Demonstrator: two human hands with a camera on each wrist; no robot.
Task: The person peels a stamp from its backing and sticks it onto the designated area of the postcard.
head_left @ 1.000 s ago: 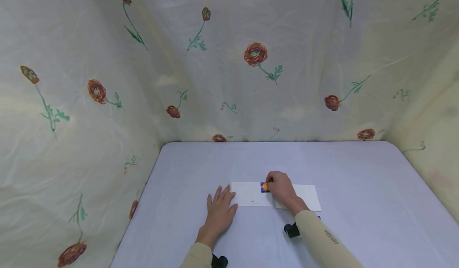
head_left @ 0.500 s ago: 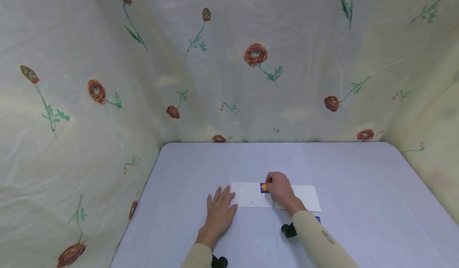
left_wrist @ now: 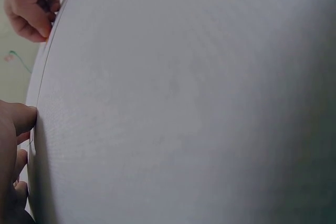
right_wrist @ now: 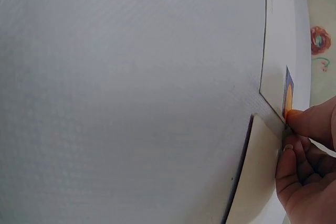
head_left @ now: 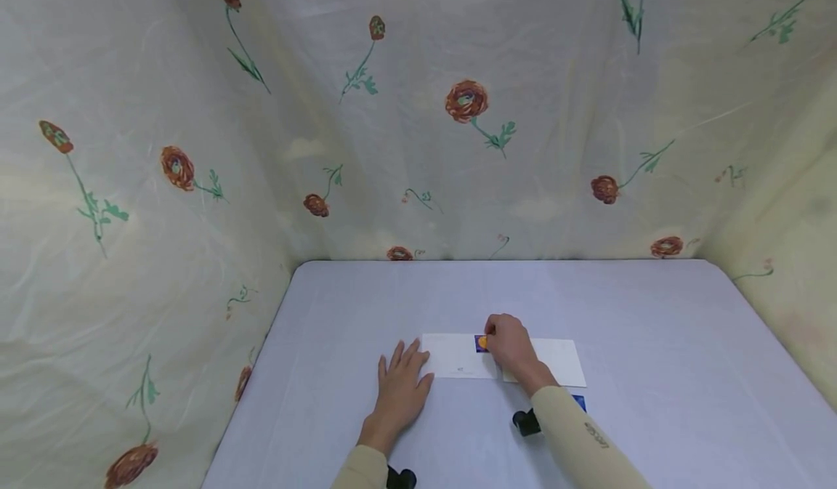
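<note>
A small blue stamp with an orange disc (head_left: 480, 343) lies at the upper right corner of a white envelope-like card (head_left: 451, 356). My right hand (head_left: 513, 342) pinches the stamp's right end; in the right wrist view the thumb sits on the stamp (right_wrist: 288, 94) and the other fingers curl beneath. My left hand (head_left: 399, 389) rests flat with spread fingers, its fingertips at the card's left edge. A second white piece (head_left: 561, 362) lies to the right, partly behind my right hand and wrist. Seen from the right wrist, this second piece (right_wrist: 257, 169) has a dark edge raised off the cloth.
A white cloth covers the table (head_left: 366, 293). Near my right sleeve (head_left: 582, 434), a blue item (head_left: 580, 402) is mostly hidden. Black wrist camera mounts (head_left: 527, 422) show at both wrists. Flower-printed curtains (head_left: 556, 111) enclose the table's back and sides.
My right forearm has shifted slightly left, uncovering more of the blue item beside the sleeve. The right fingers keep their hold on the stamp, and the left hand stays put.
</note>
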